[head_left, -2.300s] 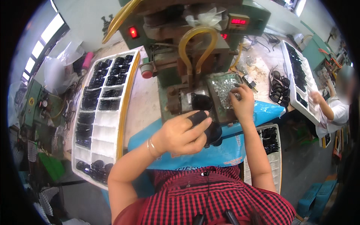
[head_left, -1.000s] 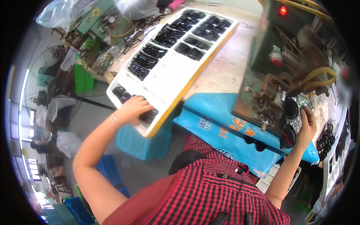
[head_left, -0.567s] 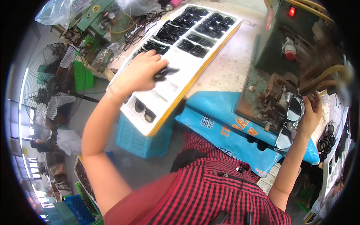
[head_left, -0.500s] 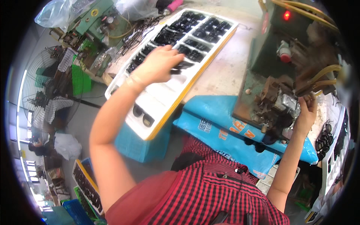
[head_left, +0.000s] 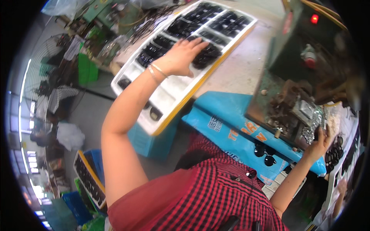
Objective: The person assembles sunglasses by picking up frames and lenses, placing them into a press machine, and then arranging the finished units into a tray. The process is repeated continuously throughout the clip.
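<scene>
My left hand [head_left: 180,57] reaches over a white compartment tray [head_left: 169,94] with a yellow edge. Its fingers are spread over black sunglasses [head_left: 205,57] lying in rows, and it grips nothing. At the right, my right hand [head_left: 320,144] is beside the metal fixture [head_left: 305,110] of a green machine, near crumpled foil [head_left: 309,131]. Its fingers look parted; a dark patch by the fingertips cannot be made out. A pair of dark round-lensed sunglasses [head_left: 264,154] rests on the blue printed sheet [head_left: 223,109] below the machine.
The green machine [head_left: 275,57] with a red light stands on the worktable [head_left: 239,61]. More black eyewear [head_left: 334,154] lies at the far right. A wire-cage fan [head_left: 48,82] and another machine [head_left: 104,19] are at the left. Another tray [head_left: 88,179] sits low left.
My left hand has moved a little farther over the tray and its fingers have spread. My right hand has come lower. Dark sunglasses beside the fixture are gone from there; a pair shows on the blue sheet.
</scene>
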